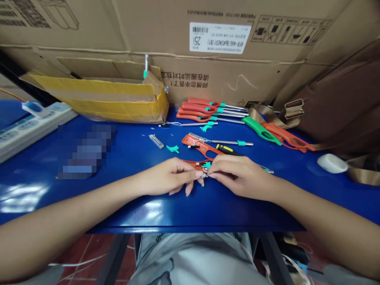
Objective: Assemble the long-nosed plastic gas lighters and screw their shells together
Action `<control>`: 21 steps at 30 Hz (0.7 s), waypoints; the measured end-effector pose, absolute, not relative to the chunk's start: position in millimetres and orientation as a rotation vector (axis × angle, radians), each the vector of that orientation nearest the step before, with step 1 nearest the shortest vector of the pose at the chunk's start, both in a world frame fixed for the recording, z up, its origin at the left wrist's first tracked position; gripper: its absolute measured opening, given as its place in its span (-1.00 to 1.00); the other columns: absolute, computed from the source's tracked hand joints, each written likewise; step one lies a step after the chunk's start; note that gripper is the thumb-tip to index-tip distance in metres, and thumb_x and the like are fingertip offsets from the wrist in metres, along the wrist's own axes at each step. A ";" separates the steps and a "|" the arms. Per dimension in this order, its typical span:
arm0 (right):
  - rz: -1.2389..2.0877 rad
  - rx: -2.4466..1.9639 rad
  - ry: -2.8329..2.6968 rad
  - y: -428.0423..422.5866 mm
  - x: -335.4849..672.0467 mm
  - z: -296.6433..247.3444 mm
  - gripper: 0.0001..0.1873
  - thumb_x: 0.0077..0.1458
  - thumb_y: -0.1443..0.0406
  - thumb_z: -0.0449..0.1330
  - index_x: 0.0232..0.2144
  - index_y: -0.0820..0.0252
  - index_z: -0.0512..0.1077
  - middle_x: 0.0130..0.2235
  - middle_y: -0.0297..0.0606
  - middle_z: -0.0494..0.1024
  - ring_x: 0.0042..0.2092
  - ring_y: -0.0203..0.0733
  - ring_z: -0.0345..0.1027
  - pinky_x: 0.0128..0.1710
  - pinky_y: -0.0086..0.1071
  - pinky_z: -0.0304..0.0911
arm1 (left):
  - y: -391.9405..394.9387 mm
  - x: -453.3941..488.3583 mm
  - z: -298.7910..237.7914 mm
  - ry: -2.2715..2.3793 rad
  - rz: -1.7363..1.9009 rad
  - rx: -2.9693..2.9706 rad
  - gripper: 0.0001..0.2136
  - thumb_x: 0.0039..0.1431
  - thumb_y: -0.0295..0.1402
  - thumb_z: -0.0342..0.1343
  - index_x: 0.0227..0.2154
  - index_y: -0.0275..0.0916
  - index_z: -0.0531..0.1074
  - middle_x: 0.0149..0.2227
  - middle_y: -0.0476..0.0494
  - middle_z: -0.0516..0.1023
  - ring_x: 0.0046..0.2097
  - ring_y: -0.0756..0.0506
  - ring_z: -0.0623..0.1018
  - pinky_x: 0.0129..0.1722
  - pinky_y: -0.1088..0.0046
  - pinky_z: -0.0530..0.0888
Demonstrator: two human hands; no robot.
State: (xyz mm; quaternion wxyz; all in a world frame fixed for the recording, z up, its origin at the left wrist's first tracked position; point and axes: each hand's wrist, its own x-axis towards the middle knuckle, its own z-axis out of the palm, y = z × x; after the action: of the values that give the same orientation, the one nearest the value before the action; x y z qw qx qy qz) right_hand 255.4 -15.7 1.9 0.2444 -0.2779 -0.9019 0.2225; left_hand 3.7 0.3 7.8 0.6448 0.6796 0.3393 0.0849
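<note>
Near the table's front edge my left hand (pixel 170 176) pinches a small whitish part (pixel 204 175) between thumb and fingers, its other fingers curling below. My right hand (pixel 245 174) meets it from the right, thumb and forefinger closed beside a teal piece (pixel 207 164); what they grip is too small to name. Just behind the fingertips lies an orange lighter shell (pixel 192 162) with wires, partly covered by both hands. Farther back is another open orange lighter shell (pixel 204 147), and a yellow-black tool handle (pixel 227 149) sits behind my right hand.
Several orange lighters (pixel 198 109) are stacked at the back. A clear fuel tank (pixel 156 141) and a teal trigger (pixel 173 149) lie left of centre. A green shell (pixel 263 130) and a white mouse-like object (pixel 331 163) are right; a yellow-taped box (pixel 118 109) and power strip (pixel 29 128) left.
</note>
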 end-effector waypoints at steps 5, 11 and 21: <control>0.500 -0.738 -2.484 -16.2 256.3 -1.1 -0.84 0.35 0.36 0.12 -0.18 0.19 0.52 -0.21 -0.23 0.61 -0.19 -0.24 0.52 -0.18 -0.40 0.39 | -0.4 4.3 6.9 0.779 0.200 1.553 -0.60 0.39 -0.10 0.01 -0.16 -0.37 0.58 -0.54 0.00 0.49 -0.65 0.13 0.26 -0.67 0.66 0.19; 0.429 -0.671 -2.463 -16.4 255.3 -4.5 -0.84 0.32 0.41 0.14 -0.18 0.22 0.54 -0.21 -0.21 0.64 -0.19 -0.24 0.55 -0.17 -0.42 0.41 | 0.1 4.6 6.1 0.777 0.215 1.537 -0.59 0.38 -0.08 0.03 -0.18 -0.37 0.58 -0.53 0.00 0.50 -0.65 0.13 0.24 -0.67 0.64 0.16; 0.449 -0.619 -2.440 -18.4 249.8 -7.1 -0.82 0.32 0.45 0.13 -0.19 0.21 0.53 -0.22 -0.25 0.66 -0.20 -0.29 0.56 -0.19 -0.47 0.40 | -1.6 7.7 4.9 0.817 0.228 1.492 -0.57 0.33 -0.04 0.06 -0.31 -0.36 0.58 -0.57 0.02 0.47 -0.65 0.13 0.18 -0.68 0.62 0.09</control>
State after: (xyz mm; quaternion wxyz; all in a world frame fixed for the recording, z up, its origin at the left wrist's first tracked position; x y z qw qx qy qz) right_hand 249.8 -18.4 -7.1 0.2880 -0.2317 -0.9138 0.1682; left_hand 7.7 -1.6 4.9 0.6537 0.6579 0.3603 0.1005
